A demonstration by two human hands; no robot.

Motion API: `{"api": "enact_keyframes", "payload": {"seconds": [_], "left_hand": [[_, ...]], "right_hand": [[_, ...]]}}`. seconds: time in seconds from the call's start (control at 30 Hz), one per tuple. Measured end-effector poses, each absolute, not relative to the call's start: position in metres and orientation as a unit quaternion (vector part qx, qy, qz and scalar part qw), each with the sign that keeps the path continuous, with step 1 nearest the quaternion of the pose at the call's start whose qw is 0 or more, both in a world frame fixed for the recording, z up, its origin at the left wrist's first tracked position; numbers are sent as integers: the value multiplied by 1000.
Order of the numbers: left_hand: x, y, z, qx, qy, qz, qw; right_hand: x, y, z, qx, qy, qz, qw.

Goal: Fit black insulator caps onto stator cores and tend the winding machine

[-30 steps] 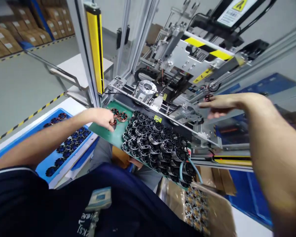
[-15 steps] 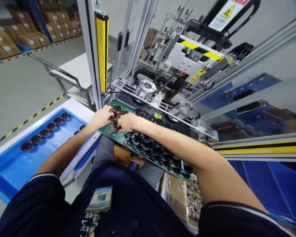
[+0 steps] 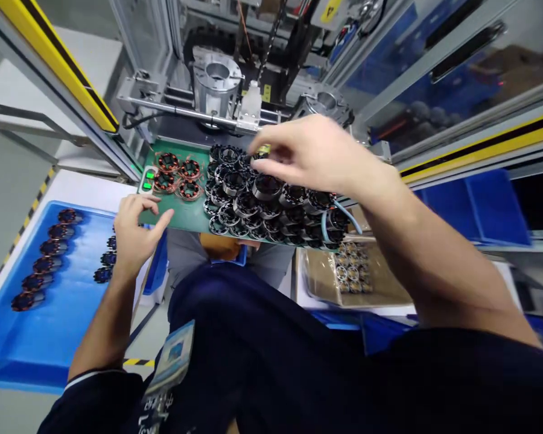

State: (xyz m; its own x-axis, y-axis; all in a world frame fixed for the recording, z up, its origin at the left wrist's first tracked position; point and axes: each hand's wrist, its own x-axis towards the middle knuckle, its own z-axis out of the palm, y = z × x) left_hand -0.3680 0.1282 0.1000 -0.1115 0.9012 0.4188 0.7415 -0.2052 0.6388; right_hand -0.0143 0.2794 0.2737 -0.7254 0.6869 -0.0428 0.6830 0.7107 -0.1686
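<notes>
My left hand point(image 3: 138, 232) hovers at the left end of the green work surface point(image 3: 185, 217), thumb and fingers spread, with nothing in it. Just beyond it lie several copper-wound stators point(image 3: 189, 169), loose wire ends sticking out. A small box with two green buttons point(image 3: 148, 179) sits beside them. Over the rows of stacked black stator cores point(image 3: 247, 204) reaches my right hand point(image 3: 303, 150), slightly blurred. Its thumb and forefinger are parted above the cores at the back, and I see nothing gripped between them.
A machine with metal cylinders point(image 3: 217, 81) and a rail point(image 3: 181, 111) stands behind the surface. At left, a blue tray point(image 3: 72, 313) holds rows of wound stators. A plastic-lined carton point(image 3: 384, 280) with metal rings is at right. A yellow light-curtain post point(image 3: 58, 60) rises at left.
My right hand has left the wound stators and moved right over the black cores. My left hand has drawn back from the stators and opened. The view has tilted down and closer.
</notes>
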Motion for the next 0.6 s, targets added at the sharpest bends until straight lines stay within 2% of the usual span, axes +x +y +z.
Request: {"api": "enact_keyframes", "payload": {"seconds": [0.07,0.17,0.27,0.37,0.47,0.53,0.6], "left_hand": [[-338,136,116,691,556,447,113],[-284,164,137,765,481,416,100],[-233,198,144,828,440,338,82],[-199,227,135,854,439,265,91],[-189,237,129,843,446,272,128],[-193,229,135,813,452,330,160],[-202,209,150,778,439,398,209]], "right_hand": [[37,268,268,-381,-918,83,71],[84,246,234,-406,-906,88,78],[95,227,200,-457,-881,94,72],[90,220,187,-489,-863,118,54],[89,216,190,-515,-845,129,59],[91,208,197,-533,-826,142,116],[92,194,206,-535,-795,185,218]]}}
